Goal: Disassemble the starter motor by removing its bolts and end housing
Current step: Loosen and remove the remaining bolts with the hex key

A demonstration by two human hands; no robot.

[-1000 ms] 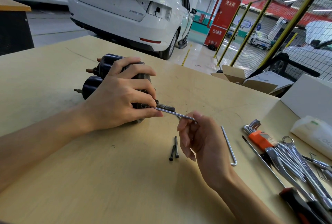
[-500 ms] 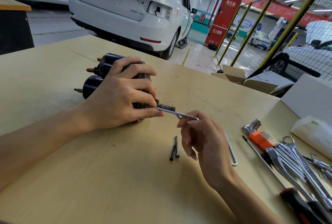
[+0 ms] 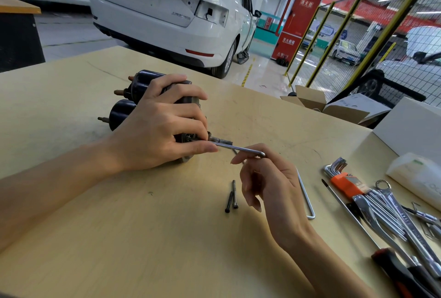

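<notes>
One starter motor (image 3: 133,97) lies on its side on the far left part of the wooden table (image 3: 119,238), with two black cylinders one beside the other. The left hand (image 3: 157,128) is curled over its near end and grips the body, the thumb lying along the shaft of one hex key (image 3: 238,147). This key goes from the motor's end toward the right. The right hand (image 3: 267,183) holds the key's bent end between the fingertips, with the other fingers loosely curled below.

Two dark bolts (image 3: 232,196) lie side by side on the table, just near of the key and to the left of the right hand. One more loose L-shaped key (image 3: 306,196) lies to the right of that hand. Further right there is one set of hex keys (image 3: 341,176) in an orange holder, a pile of wrenches (image 3: 393,211) which I cannot count, and one tool with a red and black handle (image 3: 403,274) at the near right edge.

Compared with one second ago, the bent end of the key has turned upward and the right fingers have moved further round it. The motor, the left hand and the two bolts have stayed in place.
</notes>
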